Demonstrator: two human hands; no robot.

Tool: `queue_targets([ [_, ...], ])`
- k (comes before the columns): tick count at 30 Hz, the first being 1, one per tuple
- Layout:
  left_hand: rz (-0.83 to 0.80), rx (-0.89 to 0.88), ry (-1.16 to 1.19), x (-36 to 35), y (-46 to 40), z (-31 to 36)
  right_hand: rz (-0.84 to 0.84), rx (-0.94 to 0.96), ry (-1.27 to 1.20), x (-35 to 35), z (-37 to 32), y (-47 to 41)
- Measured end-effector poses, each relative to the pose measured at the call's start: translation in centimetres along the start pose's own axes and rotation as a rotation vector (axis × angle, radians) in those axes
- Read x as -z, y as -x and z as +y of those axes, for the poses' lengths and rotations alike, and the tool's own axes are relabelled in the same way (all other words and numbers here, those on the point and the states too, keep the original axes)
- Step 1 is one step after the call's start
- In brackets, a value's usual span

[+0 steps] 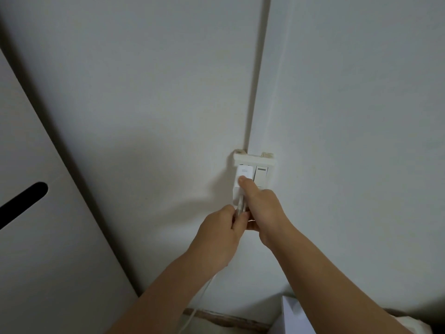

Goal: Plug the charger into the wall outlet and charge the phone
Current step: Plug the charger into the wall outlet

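Both hands are raised to the wall fitting just right of frame centre, forearms entering from the bottom edge and converging upward. Right hand (261, 208): index finger extended, its tip pressed on the lower face of the white charger (244, 174); the remaining fingers are curled under and mostly hidden. Left hand (222, 233): thumb and fingers pinched on the white cable (240, 206) directly beneath the charger, knuckles touching the right hand.

Charger: seated against the left half of the wall outlet plate (255, 161), upright. Whether its pins are fully home cannot be told; the hands cover the lower part of the plate. A rocker switch (261, 177) occupies the right half of the plate, just beside the charger and not touched.

Cable: it passes behind the left forearm and reappears as a pale line running toward the bottom edge, left of centre.

Surroundings: a surface conduit (256, 75) rises from the top of the plate to the upper edge. A pale cabinet panel with a dark slot handle (22, 201) fills the left side. A white object (292, 317), unidentifiable, sits at the lower right, partly behind the right forearm.
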State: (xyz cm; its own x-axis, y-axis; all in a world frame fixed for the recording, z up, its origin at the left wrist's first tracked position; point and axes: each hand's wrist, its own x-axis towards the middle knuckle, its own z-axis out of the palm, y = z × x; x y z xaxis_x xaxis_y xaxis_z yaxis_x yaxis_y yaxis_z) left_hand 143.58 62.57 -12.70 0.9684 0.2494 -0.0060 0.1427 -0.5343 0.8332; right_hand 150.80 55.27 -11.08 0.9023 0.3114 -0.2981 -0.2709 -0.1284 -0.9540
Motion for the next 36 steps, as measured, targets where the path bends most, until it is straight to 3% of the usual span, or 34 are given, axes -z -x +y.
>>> queue_targets([
  [14, -0.062, -0.016, -0.001, -0.8, -1.3, 0.9, -0.028, 0.000, 0.085, 1.1, -0.8, -1.4],
  [23, -0.078, 0.087, 0.112, -1.3, -2.0, 0.3, -0.006, 0.024, 0.096, 0.9, -0.2, -2.5],
  [27, -0.022, 0.079, 0.161, -1.3, -1.9, 0.7, -0.028, 0.014, 0.049, 0.7, -0.3, -2.4],
  [31, 0.063, -0.034, 0.005, -1.3, -1.5, 1.5, -0.065, -0.020, 0.017, 0.8, -0.8, -2.0],
  [36, 0.093, -0.043, -0.055, -1.6, -1.7, 1.8, -0.057, -0.013, 0.053, 1.0, -0.9, -2.1],
])
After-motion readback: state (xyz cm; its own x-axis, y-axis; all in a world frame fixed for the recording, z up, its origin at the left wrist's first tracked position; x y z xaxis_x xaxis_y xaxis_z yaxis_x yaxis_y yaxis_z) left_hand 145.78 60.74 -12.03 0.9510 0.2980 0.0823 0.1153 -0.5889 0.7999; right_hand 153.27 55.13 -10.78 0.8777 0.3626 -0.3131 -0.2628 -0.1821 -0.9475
